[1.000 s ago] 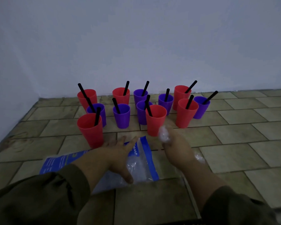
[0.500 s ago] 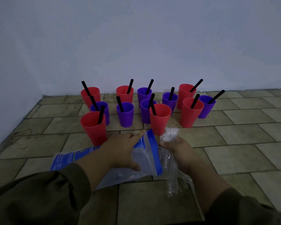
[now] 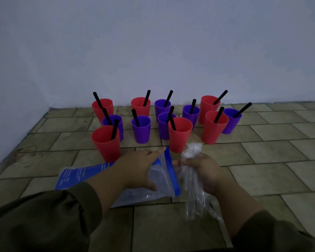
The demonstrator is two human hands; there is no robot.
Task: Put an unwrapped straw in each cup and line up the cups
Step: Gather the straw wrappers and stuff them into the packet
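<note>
Right hand [image 3: 203, 172], lower centre-right of frame: fist closed round a bunch of crumpled clear wrappers [image 3: 192, 180], some sticking out above the knuckles, rest hanging below toward the bottom edge. Can't tell if any straw is still inside them.

Left hand [image 3: 141, 167], lower centre: fingers spread flat, palm down, pressing on the blue-and-clear plastic bag [image 3: 164, 176] that lies on the tiled floor [image 3: 262, 179]. Not gripping anything, just pinning it. Bag mouth sits just beside the right hand's wrapper bunch.

Further out, mid-frame: 12 cups, 6 red + 6 purple, all upright near the wall [image 3: 153, 42]. Nearest are the front-left red cup [image 3: 106, 144] and the front-centre red cup [image 3: 179, 135]; the far-right purple cup [image 3: 231, 120] ends the group. Every cup shows one bare black straw, e.g. the straw [image 3: 114, 129] in the front-left red.

Progress, my read: straw part looks done, 12 of 12. Wrappers look like waste prob. headed into the bag. Left to do: lining up. Cups stand in approx. 3 ragged, staggered rows, some touching or overlapping in view, no clean line yet.
</note>
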